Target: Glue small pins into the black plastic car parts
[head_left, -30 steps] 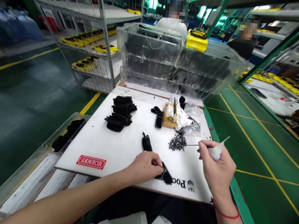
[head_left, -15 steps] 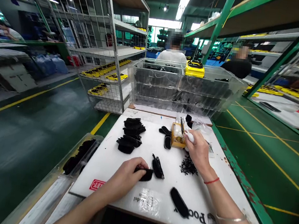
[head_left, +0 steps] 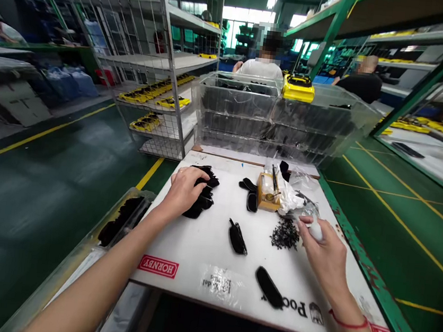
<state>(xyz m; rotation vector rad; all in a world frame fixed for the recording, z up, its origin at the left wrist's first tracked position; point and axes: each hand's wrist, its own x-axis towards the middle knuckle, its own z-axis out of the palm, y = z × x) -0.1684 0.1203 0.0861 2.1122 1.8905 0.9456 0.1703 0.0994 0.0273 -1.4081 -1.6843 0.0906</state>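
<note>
My left hand (head_left: 187, 189) is at the far left of the board, its thumb and fingers closed around a flat black part (head_left: 202, 182) at the stacks of black parts (head_left: 202, 204). Its grip is partly hidden. In my right hand (head_left: 326, 252) is a tool with a rounded white handle (head_left: 315, 230); its tip cannot be made out. That hand is beside a heap of tiny black pieces (head_left: 285, 234). A folded black part (head_left: 238, 237) lies mid-board, and a long black part (head_left: 269, 287) lies nearer me.
Behind the heap stands a small wooden box (head_left: 268, 192) holding a dark, thin tool. Black pads (head_left: 252, 201) and crumpled plastic (head_left: 301, 183) flank it. Clear bins (head_left: 236, 106) stand beyond the board (head_left: 204, 249). A wire shelf rack (head_left: 169, 64) is at left; co-workers sit farther back.
My left hand has moved from mid-board to the far-left stacks with a black part. My right hand has drawn back from the wooden box to beside the tiny pieces, still holding the white-handled tool.
</note>
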